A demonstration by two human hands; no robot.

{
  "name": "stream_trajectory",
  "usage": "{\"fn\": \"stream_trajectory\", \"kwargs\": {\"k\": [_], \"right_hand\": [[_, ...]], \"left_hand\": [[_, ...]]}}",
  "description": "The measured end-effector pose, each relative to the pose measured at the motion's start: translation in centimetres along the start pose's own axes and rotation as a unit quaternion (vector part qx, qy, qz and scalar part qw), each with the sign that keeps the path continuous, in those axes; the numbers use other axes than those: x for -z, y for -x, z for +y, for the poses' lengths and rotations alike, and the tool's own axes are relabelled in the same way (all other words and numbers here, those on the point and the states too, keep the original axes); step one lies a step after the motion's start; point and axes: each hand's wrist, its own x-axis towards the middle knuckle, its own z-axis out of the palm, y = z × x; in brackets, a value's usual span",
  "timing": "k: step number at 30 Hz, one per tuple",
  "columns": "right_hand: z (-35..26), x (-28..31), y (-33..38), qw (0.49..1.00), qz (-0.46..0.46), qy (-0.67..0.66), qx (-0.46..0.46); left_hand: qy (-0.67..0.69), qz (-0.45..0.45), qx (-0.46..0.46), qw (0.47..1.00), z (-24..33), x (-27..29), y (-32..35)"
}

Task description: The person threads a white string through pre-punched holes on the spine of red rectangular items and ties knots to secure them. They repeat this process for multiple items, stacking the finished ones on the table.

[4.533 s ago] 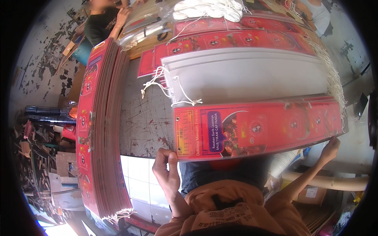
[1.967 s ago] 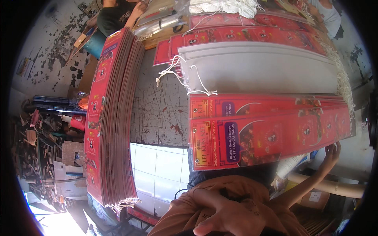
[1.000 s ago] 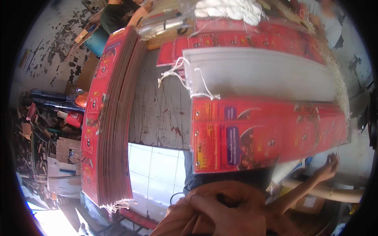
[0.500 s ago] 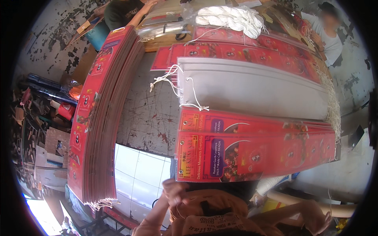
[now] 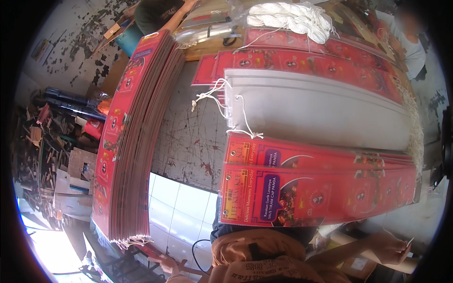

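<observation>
Scratched grey worktable (image 5: 188,141) — red card stacks (image 5: 127,141), tiled floor (image 5: 179,221).

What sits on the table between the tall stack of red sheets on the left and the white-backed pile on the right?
In the head view, only bare, scratched tabletop lies between the tall red stack and the white-backed pile, apart from the pile's loose white strings.

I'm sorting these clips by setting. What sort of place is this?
Probably a small print-finishing or packing workshop: a tall stack of red printed cards, more red cards strung with white cord, and a bundle of white string on a worn table.
</observation>
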Motion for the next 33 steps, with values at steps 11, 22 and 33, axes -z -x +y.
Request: {"fn": "stream_trajectory", "kwargs": {"k": [11,22,33], "right_hand": [[0.5,-0.1,0.3,1.000,0.006,-0.018,-0.004],[-7.0,2.5,0.2,0.910,-0.359,-0.163,-0.127],[-14.4,3.2,0.0,0.776,-0.580,-0.230,-0.091]], "left_hand": [[0.633,-0.176,0.254,0.710,2.2,-0.7,-12.1],[0.546,-0.567,-0.154,0.597,26.8,18.9,12.0],[0.660,-0.645,-0.240,0.301,26.3,28.2,22.9]]}}
